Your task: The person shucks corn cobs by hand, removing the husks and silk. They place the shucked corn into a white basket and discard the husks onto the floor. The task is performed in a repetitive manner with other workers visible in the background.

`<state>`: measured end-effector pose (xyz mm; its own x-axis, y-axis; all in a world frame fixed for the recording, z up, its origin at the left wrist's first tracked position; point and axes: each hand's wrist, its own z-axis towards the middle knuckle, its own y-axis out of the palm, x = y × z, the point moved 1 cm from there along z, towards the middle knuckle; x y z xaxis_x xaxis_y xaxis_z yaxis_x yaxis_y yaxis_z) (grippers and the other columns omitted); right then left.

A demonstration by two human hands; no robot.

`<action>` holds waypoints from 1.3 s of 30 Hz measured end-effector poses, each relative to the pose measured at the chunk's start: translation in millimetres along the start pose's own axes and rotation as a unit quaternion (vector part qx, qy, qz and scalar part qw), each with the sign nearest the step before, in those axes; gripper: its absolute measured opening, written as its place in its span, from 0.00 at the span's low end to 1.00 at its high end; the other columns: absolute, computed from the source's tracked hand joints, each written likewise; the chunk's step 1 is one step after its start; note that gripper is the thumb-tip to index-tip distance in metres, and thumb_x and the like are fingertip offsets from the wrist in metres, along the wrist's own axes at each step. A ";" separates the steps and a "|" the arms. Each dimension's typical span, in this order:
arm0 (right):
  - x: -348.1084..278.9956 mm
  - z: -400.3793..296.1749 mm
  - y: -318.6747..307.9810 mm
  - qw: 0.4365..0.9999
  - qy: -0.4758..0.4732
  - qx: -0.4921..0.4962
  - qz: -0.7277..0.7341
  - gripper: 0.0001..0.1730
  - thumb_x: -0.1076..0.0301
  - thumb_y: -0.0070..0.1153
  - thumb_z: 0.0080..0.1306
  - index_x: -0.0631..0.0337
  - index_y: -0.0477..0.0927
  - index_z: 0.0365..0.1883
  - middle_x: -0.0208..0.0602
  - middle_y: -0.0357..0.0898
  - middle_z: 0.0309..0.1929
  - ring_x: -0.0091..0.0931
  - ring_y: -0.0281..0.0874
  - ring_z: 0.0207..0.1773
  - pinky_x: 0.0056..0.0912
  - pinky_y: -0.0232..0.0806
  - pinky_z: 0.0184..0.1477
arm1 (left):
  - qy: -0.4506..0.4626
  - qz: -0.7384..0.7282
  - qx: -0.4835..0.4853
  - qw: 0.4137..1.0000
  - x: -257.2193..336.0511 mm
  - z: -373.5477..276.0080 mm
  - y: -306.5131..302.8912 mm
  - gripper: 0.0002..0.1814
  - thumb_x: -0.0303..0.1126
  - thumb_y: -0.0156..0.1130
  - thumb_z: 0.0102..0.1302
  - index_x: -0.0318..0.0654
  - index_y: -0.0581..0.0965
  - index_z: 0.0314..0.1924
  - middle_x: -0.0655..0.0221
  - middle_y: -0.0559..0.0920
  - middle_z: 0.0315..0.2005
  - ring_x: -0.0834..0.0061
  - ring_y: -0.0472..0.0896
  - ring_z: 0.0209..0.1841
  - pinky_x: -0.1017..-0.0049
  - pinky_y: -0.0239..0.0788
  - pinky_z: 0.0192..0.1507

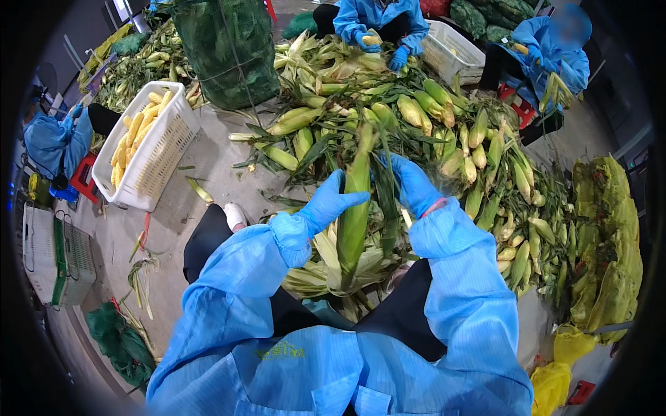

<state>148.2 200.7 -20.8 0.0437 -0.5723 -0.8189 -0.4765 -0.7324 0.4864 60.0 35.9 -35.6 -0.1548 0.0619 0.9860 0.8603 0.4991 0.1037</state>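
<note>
An ear of corn in its green husk (355, 208) stands nearly upright between my knees, its silk end up. My left hand (333, 200), in a blue glove, grips it around the middle with the thumb across the front. To its right, my gloved right hand (411, 182) is closed on a long dark green husk leaf (387, 208) that hangs away from the ear. The fingertips of this hand are partly hidden behind the leaf. Pale stripped husks (312, 278) lie below the ear, between my legs.
A heap of unhusked corn (432, 104) spreads ahead and to the right. At left stands a white plastic crate (166, 151) of husked yellow cobs (136, 132). A full green mesh sack (226, 52) rises beyond it. Co-workers in blue (382, 21) sit around the heap.
</note>
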 end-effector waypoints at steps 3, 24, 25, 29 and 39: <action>-5.5 -0.4 -20.5 0.903 -0.125 0.109 -0.395 0.13 0.61 0.53 0.61 0.61 0.78 0.35 0.37 0.78 0.32 0.24 0.73 0.34 0.28 0.65 0.37 | 0.000 -0.010 0.095 0.995 7.8 -1.4 2.2 0.41 0.38 0.70 0.49 0.24 0.59 0.56 0.55 0.72 0.48 0.70 0.73 0.47 0.72 0.65 0.51; -26.8 -49.9 60.3 0.745 -0.286 0.148 -0.585 0.29 0.40 0.55 0.55 0.61 0.68 0.30 0.38 0.68 0.22 0.35 0.70 0.24 0.36 0.63 0.27 | 0.057 0.298 -0.030 0.952 3.2 0.3 -5.1 0.39 0.53 0.68 0.46 0.30 0.65 0.48 0.50 0.76 0.42 0.58 0.76 0.45 0.67 0.65 0.49; -27.9 -52.9 61.8 0.750 -0.297 0.146 -0.573 0.28 0.42 0.55 0.55 0.61 0.68 0.30 0.38 0.67 0.21 0.34 0.69 0.24 0.35 0.63 0.27 | 0.065 0.318 -0.034 0.945 7.6 -1.4 -4.1 0.39 0.51 0.68 0.47 0.31 0.64 0.50 0.52 0.75 0.43 0.61 0.75 0.46 0.68 0.64 0.50; -22.9 -51.0 57.8 0.786 -0.330 0.120 -0.509 0.22 0.51 0.58 0.57 0.62 0.68 0.28 0.37 0.64 0.20 0.31 0.62 0.21 0.32 0.60 0.26 | 0.050 0.398 -0.056 0.914 20.6 -4.5 -3.0 0.41 0.51 0.66 0.50 0.30 0.62 0.54 0.53 0.74 0.45 0.61 0.74 0.48 0.68 0.63 0.52; 1.3 -28.2 41.8 0.843 -0.303 0.060 -0.440 0.14 0.64 0.58 0.59 0.64 0.68 0.26 0.37 0.64 0.21 0.30 0.54 0.24 0.29 0.59 0.28 | 0.025 0.383 0.102 0.918 73.6 -16.8 -37.3 0.26 0.55 0.56 0.58 0.34 0.77 0.35 0.58 0.78 0.29 0.67 0.78 0.36 0.71 0.68 0.37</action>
<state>153.1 159.0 7.1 -0.0121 0.4934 -0.8697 -0.5810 -0.7114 -0.3955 24.7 7.3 35.4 0.4856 0.4246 0.7641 0.5978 0.4765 -0.6447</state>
